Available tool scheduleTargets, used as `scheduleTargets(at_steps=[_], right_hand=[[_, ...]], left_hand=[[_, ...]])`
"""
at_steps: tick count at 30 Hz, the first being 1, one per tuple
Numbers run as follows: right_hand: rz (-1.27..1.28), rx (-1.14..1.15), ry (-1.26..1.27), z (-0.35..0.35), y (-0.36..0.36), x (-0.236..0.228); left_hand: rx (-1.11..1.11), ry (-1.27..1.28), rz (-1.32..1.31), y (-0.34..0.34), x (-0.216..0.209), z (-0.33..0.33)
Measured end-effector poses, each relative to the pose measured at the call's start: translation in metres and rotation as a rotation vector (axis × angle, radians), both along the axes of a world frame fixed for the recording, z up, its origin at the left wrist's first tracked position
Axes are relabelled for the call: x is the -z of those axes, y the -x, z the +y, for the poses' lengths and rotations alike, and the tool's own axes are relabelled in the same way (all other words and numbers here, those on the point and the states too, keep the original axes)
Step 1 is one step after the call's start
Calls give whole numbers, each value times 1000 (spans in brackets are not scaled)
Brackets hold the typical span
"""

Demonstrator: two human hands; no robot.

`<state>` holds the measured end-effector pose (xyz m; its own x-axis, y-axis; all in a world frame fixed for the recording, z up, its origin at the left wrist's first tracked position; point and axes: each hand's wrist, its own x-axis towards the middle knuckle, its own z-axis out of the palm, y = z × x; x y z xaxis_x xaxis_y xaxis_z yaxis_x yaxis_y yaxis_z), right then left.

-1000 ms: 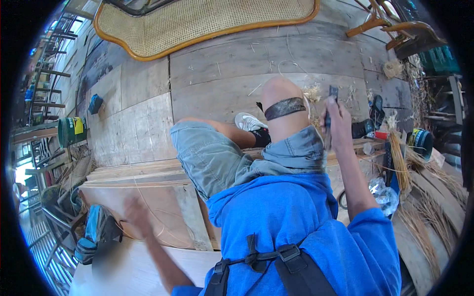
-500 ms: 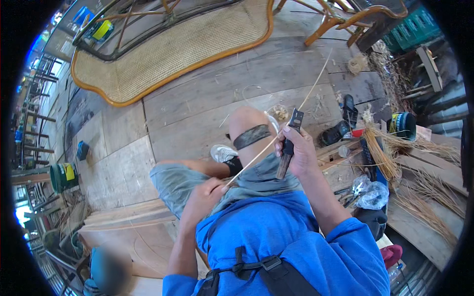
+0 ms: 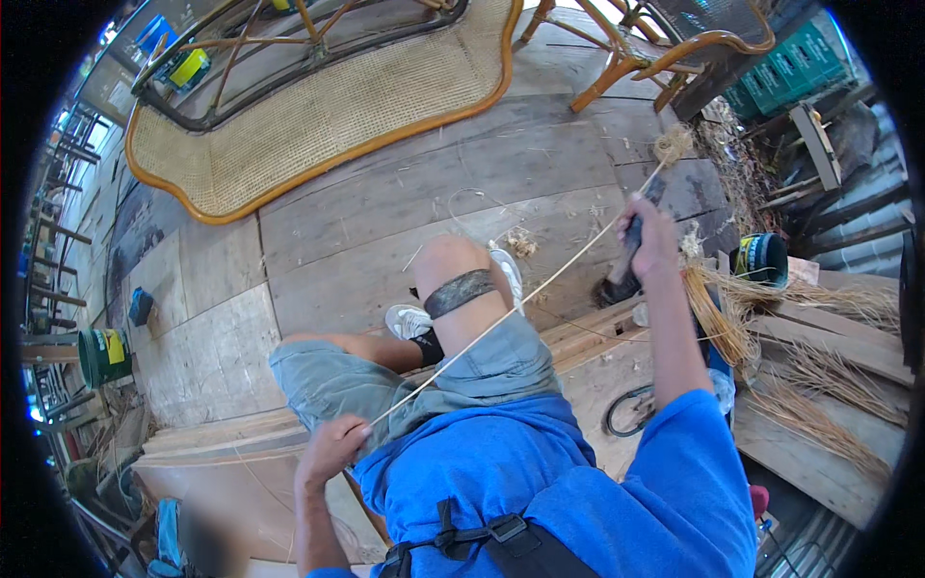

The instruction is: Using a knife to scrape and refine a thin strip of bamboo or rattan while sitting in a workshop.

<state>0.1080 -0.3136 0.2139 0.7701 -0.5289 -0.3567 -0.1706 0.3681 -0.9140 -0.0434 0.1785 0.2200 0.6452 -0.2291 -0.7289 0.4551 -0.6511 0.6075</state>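
Observation:
A long, thin, pale rattan strip (image 3: 501, 321) runs taut and slanting across my lap, from lower left to upper right. My left hand (image 3: 337, 445) is closed on its lower end beside my hip. Out past my knee, my right hand (image 3: 655, 236) is closed around a knife-like hand tool (image 3: 653, 187) with a flat dark blade; the fingers hide much of it. The strip passes alongside the blade there, and its far end reaches just beyond. Whether the blade touches the strip I cannot tell.
A cane-woven panel with a rattan frame (image 3: 328, 125) lies ahead on the plank floor. To the right are bundles of rattan strands (image 3: 718, 313), a dark bucket (image 3: 761, 258) and boards (image 3: 819, 337). A green bucket (image 3: 104, 354) stands left. Fibre scraps (image 3: 520, 241) lie near my foot.
My right hand has moved with the tool up and to the right, away from my body. My left hand has shifted lower left, and more strip now stretches between the hands.

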Motion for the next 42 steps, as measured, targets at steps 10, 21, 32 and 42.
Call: scheduleTargets(at_steps=[10,21,32,42], right_hand=[[53,167,1201,-203,-58,-59],[217,-995,1134,160,42,10],[198,-1038,1316,172,43,15],[224,-902,1061,153,33,10]], left_hand=[[-93,205,-106,-12,0,-50],[-186,286,-216,-109,26,-161],[-69,-131,-155,54,2,-13],[-136,235,-499,-74,35,-130]])
